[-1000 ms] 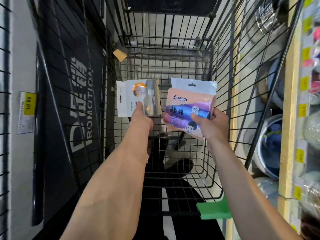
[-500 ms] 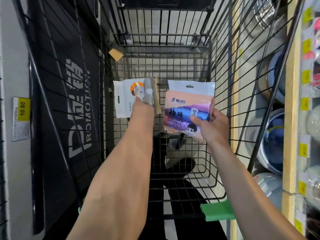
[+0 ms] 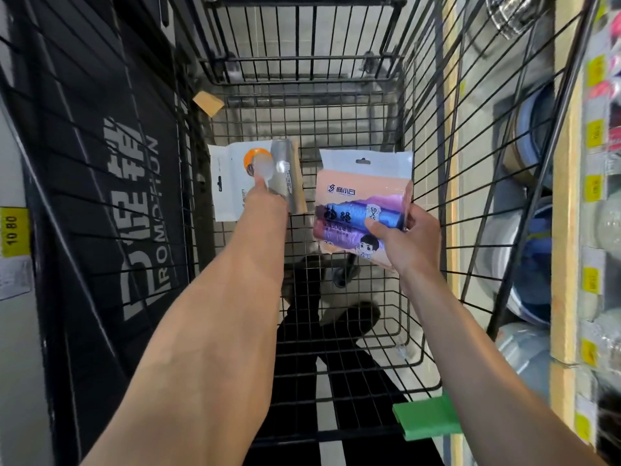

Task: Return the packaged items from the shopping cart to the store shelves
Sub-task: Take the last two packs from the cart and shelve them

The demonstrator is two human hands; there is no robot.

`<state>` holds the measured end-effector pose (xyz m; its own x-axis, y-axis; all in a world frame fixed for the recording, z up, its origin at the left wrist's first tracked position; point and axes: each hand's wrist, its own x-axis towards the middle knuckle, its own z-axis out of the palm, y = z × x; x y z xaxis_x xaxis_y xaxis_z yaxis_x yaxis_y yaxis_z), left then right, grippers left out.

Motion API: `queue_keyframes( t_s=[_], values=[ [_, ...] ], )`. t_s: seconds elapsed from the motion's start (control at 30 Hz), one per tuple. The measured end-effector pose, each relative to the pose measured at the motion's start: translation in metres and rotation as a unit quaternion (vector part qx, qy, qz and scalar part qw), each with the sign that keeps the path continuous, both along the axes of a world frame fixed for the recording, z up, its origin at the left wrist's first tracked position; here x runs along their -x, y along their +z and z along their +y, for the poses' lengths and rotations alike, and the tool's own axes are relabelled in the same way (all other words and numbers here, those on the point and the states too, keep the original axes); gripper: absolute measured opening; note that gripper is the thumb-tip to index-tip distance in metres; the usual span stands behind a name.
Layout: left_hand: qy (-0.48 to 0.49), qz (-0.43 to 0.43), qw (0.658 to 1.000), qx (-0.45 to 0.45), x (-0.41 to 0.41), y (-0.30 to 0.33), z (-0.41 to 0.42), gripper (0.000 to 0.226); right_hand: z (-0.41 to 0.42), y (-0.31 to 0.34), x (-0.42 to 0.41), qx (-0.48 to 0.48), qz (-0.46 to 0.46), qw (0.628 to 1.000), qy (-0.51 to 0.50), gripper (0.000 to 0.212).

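Note:
I look down into a black wire shopping cart point(image 3: 421, 136). My left hand point(image 3: 265, 196) is shut on a white packet point(image 3: 228, 183) with an orange ring and a grey roll, held over the cart's left half. My right hand point(image 3: 408, 240) grips a pink packet point(image 3: 356, 196) of blue and purple rolls by its lower right corner, held upright over the cart's right half. Both packets are above the cart's wire floor, side by side and apart.
A wooden-edged shelf point(image 3: 566, 210) with yellow price tags and stacked basins point(image 3: 531, 264) runs along the right. A black promotion banner point(image 3: 134, 210) and a yellow price label point(image 3: 13, 232) are on the left. A green cart handle piece point(image 3: 425, 417) sits near me.
Both hands with their packets have held nearly the same places over the cart. The view has shifted slightly, so the cart and shelves sit a little differently in frame.

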<state>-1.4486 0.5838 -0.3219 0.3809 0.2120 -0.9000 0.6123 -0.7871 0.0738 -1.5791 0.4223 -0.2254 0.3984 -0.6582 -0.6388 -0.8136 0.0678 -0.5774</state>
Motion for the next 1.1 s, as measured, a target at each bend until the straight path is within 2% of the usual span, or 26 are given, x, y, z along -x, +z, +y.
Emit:
queue_keyframes(
  t_s=[0.07, 0.1, 0.2, 0.27, 0.3, 0.33, 0.37, 0.4, 0.43, 0.47, 0.5, 0.53, 0.57, 0.6, 0.67, 0.7, 0.8, 0.93, 1.0, 1.1],
  values=[
    [-0.237, -0.088, 0.968, -0.004, 0.003, 0.023, -0.011, 0.048, -0.001, -0.002, -0.001, 0.001, 0.002, 1.000, -0.004, 0.032],
    [-0.266, -0.068, 0.961, -0.012, 0.003, 0.032, -0.015, 0.049, -0.001, -0.004, -0.001, 0.004, 0.005, 1.000, -0.005, 0.032],
    [-0.209, -0.071, 0.975, -0.020, -0.005, 0.035, -0.022, 0.054, 0.001, -0.008, -0.002, 0.007, 0.012, 1.000, -0.014, 0.034],
    [-0.177, -0.105, 0.979, -0.003, -0.009, 0.038, -0.018, 0.051, 0.007, -0.008, -0.003, 0.007, 0.013, 1.000, -0.026, 0.039],
    [-0.098, -0.122, 0.988, 0.020, -0.012, 0.034, -0.019, 0.049, 0.010, -0.008, -0.004, 0.010, 0.014, 0.999, -0.029, 0.041],
    [0.070, -0.104, 0.991, 0.055, -0.012, 0.034, -0.012, 0.054, 0.012, -0.009, -0.004, 0.013, 0.014, 0.999, -0.029, 0.042],
    [0.203, -0.107, 0.971, 0.067, -0.013, 0.018, -0.011, 0.089, 0.013, -0.009, -0.003, 0.014, 0.016, 0.999, -0.029, 0.040],
    [0.234, -0.096, 0.961, 0.112, -0.020, 0.015, -0.011, 0.079, 0.014, -0.008, -0.003, 0.015, 0.015, 0.999, -0.026, 0.038],
    [0.274, -0.093, 0.948, 0.133, -0.021, 0.022, -0.009, 0.119, 0.014, -0.009, -0.002, 0.014, 0.015, 0.999, -0.024, 0.036],
    [0.286, -0.098, 0.948, 0.096, -0.017, 0.014, -0.008, 0.071, 0.014, -0.008, -0.002, 0.013, 0.013, 1.000, -0.024, 0.033],
    [0.317, -0.104, 0.937, 0.105, -0.016, 0.022, -0.004, 0.036, 0.013, -0.007, -0.001, 0.012, 0.013, 1.000, -0.026, 0.032],
    [0.340, -0.114, 0.927, 0.110, -0.017, 0.020, -0.004, 0.030, 0.013, -0.006, 0.000, 0.013, 0.012, 0.999, -0.028, 0.032],
    [0.398, -0.142, 0.895, 0.143, -0.021, 0.025, -0.007, 0.022, 0.013, -0.004, 0.001, 0.014, 0.011, 0.999, -0.029, 0.031],
    [0.488, -0.159, 0.844, 0.156, -0.027, 0.031, -0.008, 0.013, 0.014, -0.001, 0.001, 0.017, 0.009, 0.999, -0.030, 0.031],
    [0.610, -0.215, 0.751, 0.135, -0.034, 0.041, -0.011, 0.040, 0.018, 0.007, 0.001, 0.039, 0.001, 0.999, -0.028, 0.030],
    [0.619, -0.254, 0.729, 0.143, -0.036, 0.048, -0.011, 0.046, 0.023, 0.012, 0.000, 0.060, -0.007, 0.998, -0.022, 0.029],
    [0.522, -0.332, 0.770, 0.158, -0.032, 0.074, 0.002, 0.043, 0.035, 0.034, -0.008, 0.116, -0.056, 0.992, 0.007, 0.029],
    [0.365, -0.380, 0.822, 0.214, -0.031, 0.127, 0.036, 0.035, 0.034, 0.078, -0.019, 0.075, -0.131, 0.988, -0.001, 0.028],
    [0.284, -0.380, 0.844, 0.249, -0.036, 0.164, 0.042, 0.033, 0.028, 0.105, -0.023, 0.035, -0.166, 0.986, -0.002, 0.026],
    [0.197, -0.329, 0.868, 0.316, -0.044, 0.216, 0.040, 0.030, 0.021, 0.143, -0.026, -0.030, -0.204, 0.978, -0.030, 0.027]
  ],
)
